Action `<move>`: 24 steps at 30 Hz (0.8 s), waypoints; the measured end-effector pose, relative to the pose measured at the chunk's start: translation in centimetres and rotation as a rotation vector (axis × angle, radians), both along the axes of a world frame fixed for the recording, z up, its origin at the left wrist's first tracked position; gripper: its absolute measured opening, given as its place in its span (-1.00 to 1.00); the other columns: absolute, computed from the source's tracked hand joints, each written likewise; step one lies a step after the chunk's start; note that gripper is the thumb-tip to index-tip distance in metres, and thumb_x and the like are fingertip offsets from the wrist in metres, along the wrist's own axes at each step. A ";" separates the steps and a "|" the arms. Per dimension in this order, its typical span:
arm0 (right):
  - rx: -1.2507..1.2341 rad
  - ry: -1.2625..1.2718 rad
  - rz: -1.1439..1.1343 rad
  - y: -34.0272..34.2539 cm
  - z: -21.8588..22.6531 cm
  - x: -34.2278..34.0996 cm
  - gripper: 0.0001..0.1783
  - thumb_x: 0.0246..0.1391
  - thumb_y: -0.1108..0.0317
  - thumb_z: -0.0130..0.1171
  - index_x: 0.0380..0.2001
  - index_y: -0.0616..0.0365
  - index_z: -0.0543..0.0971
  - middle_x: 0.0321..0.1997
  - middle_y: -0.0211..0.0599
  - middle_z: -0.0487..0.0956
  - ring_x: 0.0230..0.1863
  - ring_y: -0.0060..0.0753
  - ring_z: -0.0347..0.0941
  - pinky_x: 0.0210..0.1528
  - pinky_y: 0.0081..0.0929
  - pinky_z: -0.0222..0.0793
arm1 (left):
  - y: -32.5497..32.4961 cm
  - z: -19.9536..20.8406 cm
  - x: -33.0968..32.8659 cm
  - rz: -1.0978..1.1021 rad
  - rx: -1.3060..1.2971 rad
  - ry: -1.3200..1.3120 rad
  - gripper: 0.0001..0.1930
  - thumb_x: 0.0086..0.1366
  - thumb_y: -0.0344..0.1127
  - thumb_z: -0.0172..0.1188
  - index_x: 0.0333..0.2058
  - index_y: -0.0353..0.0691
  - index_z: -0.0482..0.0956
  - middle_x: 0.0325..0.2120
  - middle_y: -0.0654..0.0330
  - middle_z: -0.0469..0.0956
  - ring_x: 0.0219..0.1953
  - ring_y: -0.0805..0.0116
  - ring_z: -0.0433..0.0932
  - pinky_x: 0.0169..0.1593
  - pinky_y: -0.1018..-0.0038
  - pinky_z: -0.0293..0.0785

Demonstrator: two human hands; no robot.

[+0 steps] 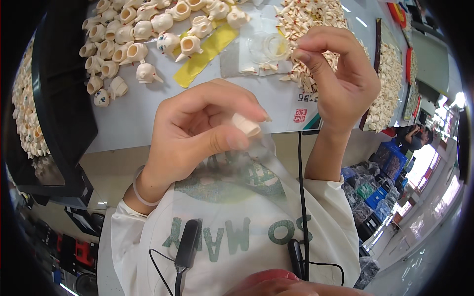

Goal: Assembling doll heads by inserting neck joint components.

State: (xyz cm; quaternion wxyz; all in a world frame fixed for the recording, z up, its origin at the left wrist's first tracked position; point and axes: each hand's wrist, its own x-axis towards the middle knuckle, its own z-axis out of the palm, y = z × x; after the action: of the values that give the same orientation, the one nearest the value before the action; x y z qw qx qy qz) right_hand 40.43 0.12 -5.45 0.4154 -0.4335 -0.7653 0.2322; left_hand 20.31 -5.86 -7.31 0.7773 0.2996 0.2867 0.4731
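Observation:
Between the thumb and fingers of my left hand [192,128] is a small cream doll head part [246,125], held in front of my chest off the table's near edge. My right hand [340,74] is raised over the right side of the table, thumb and forefinger pinched together. What sits in that pinch, if anything, is too small to make out. Just left of those fingertips lies a clear round dish [266,45]. Beneath and behind them spreads a heap of small cream pointed pieces [316,17], several with red tips.
Many hollow cream doll heads [143,30] cover the table's far left, some with painted eyes. A yellow strip [210,54] lies beside them. Black-framed trays [57,89] of heads stand left; a tray of pointed pieces [387,81] stands right. A black cable [300,197] hangs down.

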 end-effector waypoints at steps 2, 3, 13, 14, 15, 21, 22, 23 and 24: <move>0.101 -0.185 -0.045 -0.2 0.2 -0.8 -0.78 -0.37 0.72 0.23 -0.52 0.29 0.54 -0.45 -0.26 0.53 -0.37 -0.42 0.42 -0.31 -0.59 0.32 | -0.1 -0.8 -0.3 0.028 0.093 0.028 -0.64 0.00 -0.16 0.32 -0.35 -0.27 0.43 -0.34 0.10 0.41 -0.38 0.40 0.46 -0.36 0.56 0.41; 0.153 -0.279 -0.068 -0.3 0.4 -1.2 -0.78 -0.40 0.72 0.23 -0.55 0.27 0.55 -0.46 -0.29 0.53 -0.38 -0.41 0.42 -0.32 -0.58 0.32 | -0.1 -1.0 -0.3 0.048 0.121 0.036 -0.64 0.01 -0.16 0.32 -0.34 -0.26 0.43 -0.34 0.10 0.42 -0.36 0.38 0.47 -0.35 0.56 0.42; 0.373 -0.459 -0.068 -0.2 0.9 -1.7 -0.74 -0.57 0.70 0.21 -0.61 0.23 0.56 -0.51 -0.35 0.54 -0.40 -0.38 0.40 -0.35 -0.55 0.30 | 0.4 -0.1 -0.3 0.079 -0.053 0.011 -0.60 -0.02 -0.19 0.34 -0.27 -0.24 0.42 -0.29 0.07 0.43 -0.33 0.34 0.51 -0.33 0.58 0.44; 0.359 -0.461 -0.058 -0.3 1.1 -1.5 -0.74 -0.57 0.70 0.21 -0.61 0.23 0.56 -0.51 -0.35 0.53 -0.40 -0.38 0.40 -0.35 -0.55 0.30 | 0.3 -0.4 -0.3 0.086 -0.006 0.006 -0.60 -0.02 -0.19 0.34 -0.27 -0.24 0.42 -0.29 0.08 0.43 -0.33 0.35 0.51 -0.33 0.58 0.45; 0.344 -0.463 -0.048 -0.3 1.1 -1.3 -0.73 -0.58 0.70 0.21 -0.61 0.23 0.56 -0.52 -0.35 0.53 -0.40 -0.38 0.40 -0.35 -0.55 0.30 | 0.3 -0.5 -0.3 0.090 0.014 0.031 -0.60 -0.02 -0.19 0.34 -0.26 -0.24 0.42 -0.29 0.08 0.43 -0.34 0.36 0.50 -0.34 0.60 0.44; 0.355 -0.378 -0.065 -0.3 0.3 -1.9 -0.73 -0.57 0.70 0.21 -0.60 0.23 0.56 -0.50 -0.34 0.53 -0.39 -0.37 0.40 -0.36 -0.55 0.31 | 0.1 -0.4 0.0 0.118 0.057 0.064 -0.61 0.04 -0.15 0.28 -0.24 -0.24 0.40 -0.31 0.10 0.42 -0.34 0.39 0.49 -0.36 0.61 0.39; 0.351 -0.388 -0.072 -0.3 0.4 -1.8 -0.73 -0.57 0.70 0.21 -0.60 0.23 0.56 -0.50 -0.35 0.53 -0.39 -0.38 0.40 -0.36 -0.55 0.30 | 0.1 -0.4 0.1 0.117 0.074 0.069 -0.64 0.09 -0.14 0.24 -0.23 -0.24 0.40 -0.31 0.09 0.43 -0.34 0.38 0.49 -0.36 0.60 0.39; 0.348 -0.398 -0.078 -0.4 0.6 -1.6 -0.73 -0.57 0.71 0.21 -0.60 0.23 0.56 -0.50 -0.35 0.53 -0.39 -0.38 0.40 -0.36 -0.54 0.30 | 0.0 -0.3 0.1 0.116 0.091 0.074 -0.66 0.13 -0.14 0.20 -0.23 -0.23 0.40 -0.31 0.07 0.44 -0.34 0.38 0.49 -0.35 0.59 0.38; 0.345 -0.407 -0.084 -0.5 0.6 -1.5 -0.73 -0.56 0.71 0.21 -0.60 0.23 0.56 -0.50 -0.35 0.53 -0.40 -0.38 0.40 -0.36 -0.54 0.30 | 0.0 -0.2 0.2 0.113 0.079 0.084 -0.69 0.17 -0.14 0.14 -0.22 -0.24 0.40 -0.29 0.04 0.45 -0.34 0.37 0.49 -0.34 0.58 0.38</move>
State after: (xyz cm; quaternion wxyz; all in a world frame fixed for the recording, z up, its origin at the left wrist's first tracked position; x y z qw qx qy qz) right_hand 38.96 -0.38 -4.84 0.3299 -0.4254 -0.8426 -0.0111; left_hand 20.47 -5.84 -7.48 0.7242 0.3331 0.3167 0.5140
